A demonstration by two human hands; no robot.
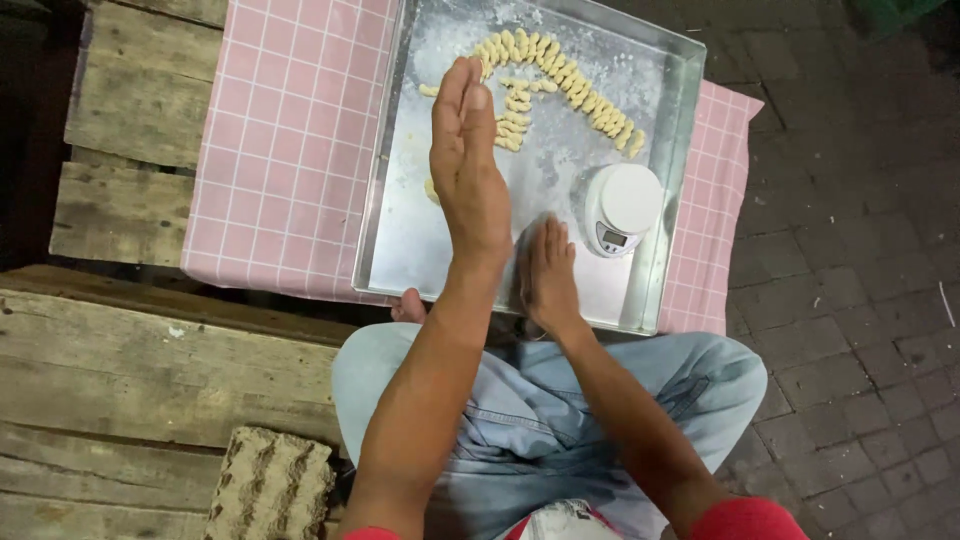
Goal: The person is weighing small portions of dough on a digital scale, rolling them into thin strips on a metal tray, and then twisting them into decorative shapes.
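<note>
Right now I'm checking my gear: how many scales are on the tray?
1. The scale sits in the tray, near its right wall, beside the right hand. The left hand may hide part of the tray.

One head-worn camera looks steeply down — close over the metal tray (672, 170).

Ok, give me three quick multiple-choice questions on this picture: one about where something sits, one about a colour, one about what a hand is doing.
1. Where is the small white scale?
A. inside the metal tray
B. on the wooden planks
C. on the lap

2. What colour is the checked cloth?
A. blue
B. pink
C. green

3. How is the right hand?
A. raised
B. fisted
C. flat on the tray

Answers: A, the scale stands at the tray's right side; B, pink with white lines; C, palm down, while the left hand is lifted edge-on.
</note>
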